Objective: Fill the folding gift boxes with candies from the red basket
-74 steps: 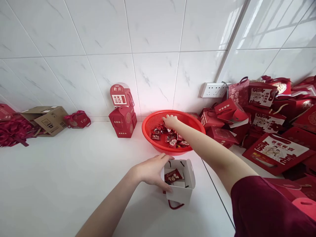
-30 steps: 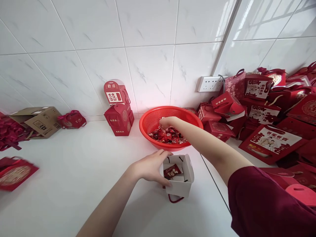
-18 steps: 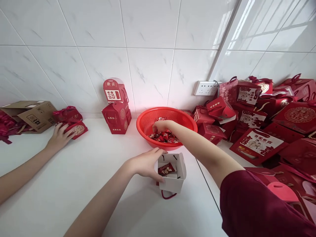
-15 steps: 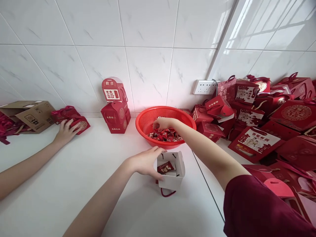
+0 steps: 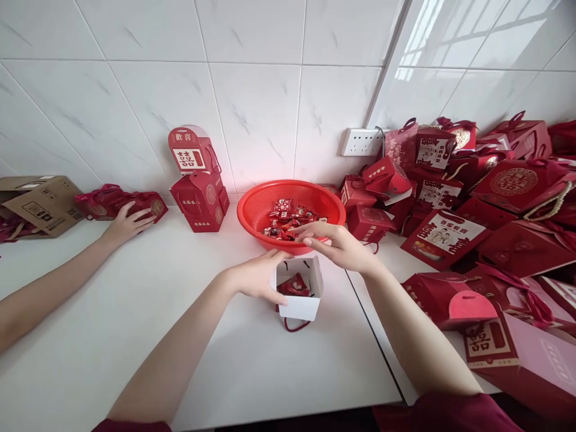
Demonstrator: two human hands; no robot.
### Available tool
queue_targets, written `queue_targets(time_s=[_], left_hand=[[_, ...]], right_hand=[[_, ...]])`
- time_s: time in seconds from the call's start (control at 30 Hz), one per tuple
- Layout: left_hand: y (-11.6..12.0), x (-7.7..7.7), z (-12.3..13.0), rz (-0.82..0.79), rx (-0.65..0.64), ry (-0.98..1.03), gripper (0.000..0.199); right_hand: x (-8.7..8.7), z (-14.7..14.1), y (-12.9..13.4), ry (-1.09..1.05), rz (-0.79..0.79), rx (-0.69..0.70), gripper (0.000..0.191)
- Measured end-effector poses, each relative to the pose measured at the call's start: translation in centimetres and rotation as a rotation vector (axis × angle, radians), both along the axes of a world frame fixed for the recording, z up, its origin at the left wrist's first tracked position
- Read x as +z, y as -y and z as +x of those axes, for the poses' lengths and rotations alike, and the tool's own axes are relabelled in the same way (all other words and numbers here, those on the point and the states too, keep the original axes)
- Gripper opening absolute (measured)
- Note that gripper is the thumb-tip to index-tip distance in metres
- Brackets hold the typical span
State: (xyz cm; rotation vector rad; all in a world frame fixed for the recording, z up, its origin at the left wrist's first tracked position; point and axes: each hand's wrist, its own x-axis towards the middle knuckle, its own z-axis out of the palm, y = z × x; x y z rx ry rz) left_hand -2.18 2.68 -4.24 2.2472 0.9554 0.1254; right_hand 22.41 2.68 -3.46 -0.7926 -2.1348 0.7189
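Observation:
My left hand [image 5: 258,277] grips the left side of an open candy box [image 5: 300,307], white inside, with its thumb at the front corner. Red wrapped candy [image 5: 294,285] lies in the box, and a dark red cord loop sticks out at its front. Above the box's far right side hovers my right hand [image 5: 339,245], its fingers stretched out toward the left and nothing visible in them. Behind the fingers stands a red plastic basket [image 5: 245,211] with wrapped candies [image 5: 283,210] in it.
Two stacked red gift boxes [image 5: 198,201] stand by the tiled wall. Many red boxes [image 5: 443,234] are heaped on the right, near a power strip [image 5: 360,142]. At the left, another person's hand [image 5: 128,223] rests on red boxes [image 5: 155,207] beside a cardboard box [image 5: 49,207].
My right hand has come out of the basket, back toward the candy box. More candy now shows inside the box. My left hand keeps its hold, and the view has shifted slightly.

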Motion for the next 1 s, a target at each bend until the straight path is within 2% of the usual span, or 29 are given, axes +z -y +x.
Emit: queue_targets(time_s=[0.17, 0.3, 0.4, 0.5, 0.6, 0.7, 0.87, 1.0], left_hand=[[0.0, -0.1, 0.1, -0.029, -0.016, -0.041, 0.099], [-0.2, -0.2, 0.1, -0.001, -0.036, -0.055, 0.097], [0.1, 0.3, 0.1, 0.027, -0.043, -0.059, 0.094], [0.9, 1.3, 0.3, 0.089, -0.071, -0.056, 0.095], [1.8, 2.3, 0.5, 0.217, -0.051, -0.091, 0.093], [2.2, 2.7, 0.6, 0.344, -0.034, -0.117, 0.086], [2.3, 2.5, 0.8, 0.439, -0.054, -0.117, 0.077], [2.8, 2.6, 1.0, 0.462, -0.073, -0.11, 0.078]], right_hand=[[-3.9, 1.7, 2.9, 0.09, 0.129, 0.033, 0.026], [-7.2, 2.6, 4.2, -0.001, 0.079, -0.042, 0.044], [-9.3, 2.6, 4.7, -0.061, 0.021, -0.052, 0.06], [-10.9, 1.9, 4.9, -0.053, 0.121, -0.109, 0.082], [-11.4, 1.1, 5.0, -0.031, 0.295, -0.156, 0.088], [-11.2, 0.6, 5.3, 0.002, 0.425, -0.159, 0.088], [-11.0, 0.5, 5.6, 0.029, 0.475, -0.177, 0.093], [-11.1, 0.5, 5.5, 0.019, 0.474, -0.172, 0.093]])
